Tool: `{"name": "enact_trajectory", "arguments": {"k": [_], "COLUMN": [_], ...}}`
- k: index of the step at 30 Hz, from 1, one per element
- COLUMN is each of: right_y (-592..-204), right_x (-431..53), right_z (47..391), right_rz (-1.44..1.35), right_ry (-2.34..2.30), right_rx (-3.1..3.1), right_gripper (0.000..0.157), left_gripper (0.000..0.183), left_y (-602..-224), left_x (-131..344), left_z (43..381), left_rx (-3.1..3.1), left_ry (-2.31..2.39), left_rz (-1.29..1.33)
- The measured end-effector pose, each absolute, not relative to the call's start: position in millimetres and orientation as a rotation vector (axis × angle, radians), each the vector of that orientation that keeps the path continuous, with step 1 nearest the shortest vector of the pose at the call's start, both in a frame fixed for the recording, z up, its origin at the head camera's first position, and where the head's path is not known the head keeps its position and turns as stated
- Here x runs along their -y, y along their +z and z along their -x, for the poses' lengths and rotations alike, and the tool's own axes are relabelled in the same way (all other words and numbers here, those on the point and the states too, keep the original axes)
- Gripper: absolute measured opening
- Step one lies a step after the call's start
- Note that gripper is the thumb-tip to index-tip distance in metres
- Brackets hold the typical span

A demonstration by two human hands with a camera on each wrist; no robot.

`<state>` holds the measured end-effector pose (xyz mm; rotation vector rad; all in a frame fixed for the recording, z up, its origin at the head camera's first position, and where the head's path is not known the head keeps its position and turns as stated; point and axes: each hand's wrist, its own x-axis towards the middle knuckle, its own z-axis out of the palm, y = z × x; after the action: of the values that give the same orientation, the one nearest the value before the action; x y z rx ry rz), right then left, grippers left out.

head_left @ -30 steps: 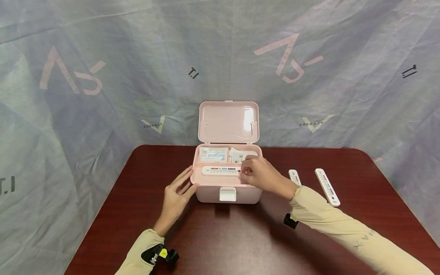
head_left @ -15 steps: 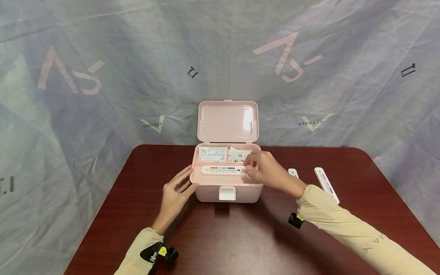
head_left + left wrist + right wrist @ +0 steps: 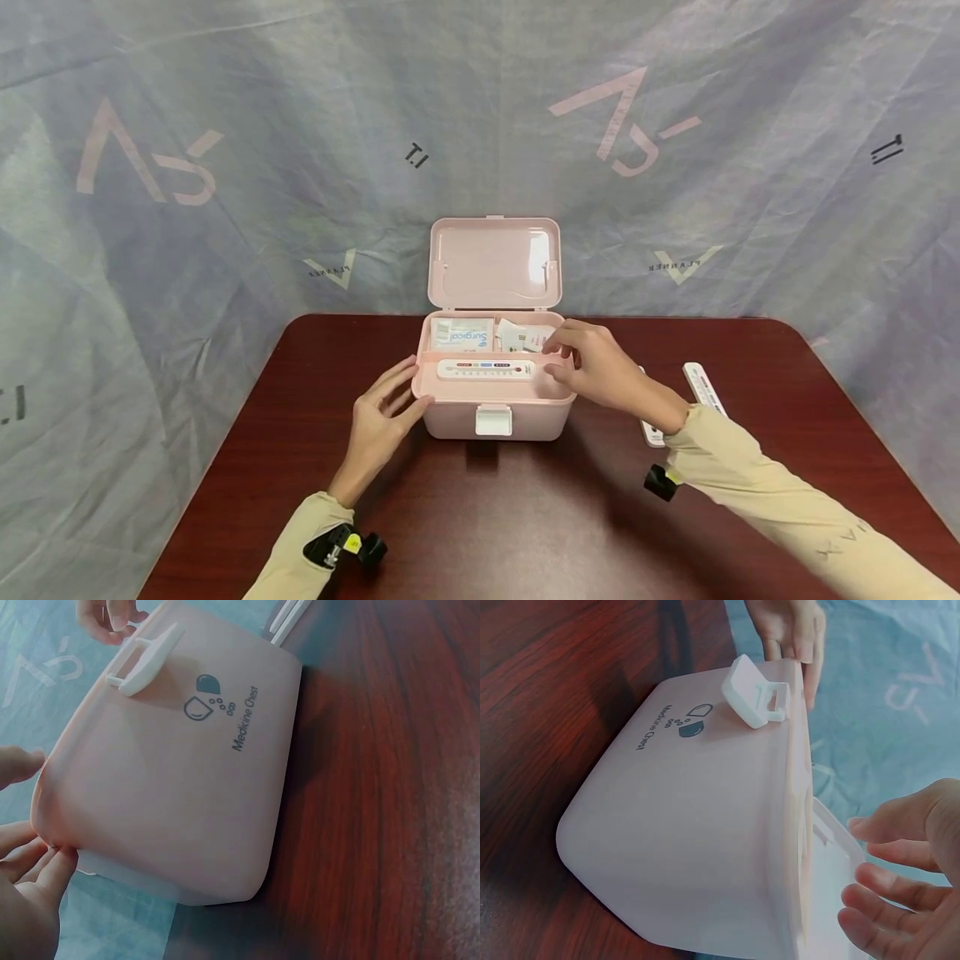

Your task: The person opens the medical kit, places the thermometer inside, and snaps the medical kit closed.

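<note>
A pink medicine chest (image 3: 450, 423) stands on the table with its lid (image 3: 491, 262) raised. In its front compartment lies a white strip thermometer (image 3: 486, 369), flat and lengthwise, with coloured marks. My left hand (image 3: 377, 425) touches the chest's left end, fingertips along the side and thumb at the front corner; the left wrist view shows these fingers (image 3: 52, 874) against the rim. Over the right end hovers my right hand (image 3: 596, 367), fingers parted and holding nothing. The right wrist view shows its fingertips (image 3: 870, 877) apart from the chest.
Behind the divider sit a flat packet (image 3: 461, 335) printed "Surgical" and another white packet (image 3: 517, 336). Two similar white thermometers lie on the table to the right, one (image 3: 703, 385) farther out and one (image 3: 652, 433) partly hidden by my right arm. A printed grey cloth (image 3: 480, 125) hangs behind.
My right hand has let go of the thermometer's right end and drawn away to the right, its fingers spreading. The thermometer stays in the front compartment. My left hand keeps its place.
</note>
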<state>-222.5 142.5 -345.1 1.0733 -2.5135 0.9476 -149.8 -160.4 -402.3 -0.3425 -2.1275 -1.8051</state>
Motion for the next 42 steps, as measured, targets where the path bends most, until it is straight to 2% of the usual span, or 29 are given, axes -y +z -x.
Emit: {"name": "enact_trajectory", "arguments": {"k": [42], "right_y": [-359], "right_x": [-182], "right_z": [202], "right_rz": [-0.909], "right_ry": [0.979], "right_rx": [2.441], "right_gripper": [0.018], "left_gripper": [0.052], "left_y": [-403], "left_x": [160], "left_z": [150], "left_rx": [2.149], "left_ry": [-1.851], "left_rz": [0.306]}}
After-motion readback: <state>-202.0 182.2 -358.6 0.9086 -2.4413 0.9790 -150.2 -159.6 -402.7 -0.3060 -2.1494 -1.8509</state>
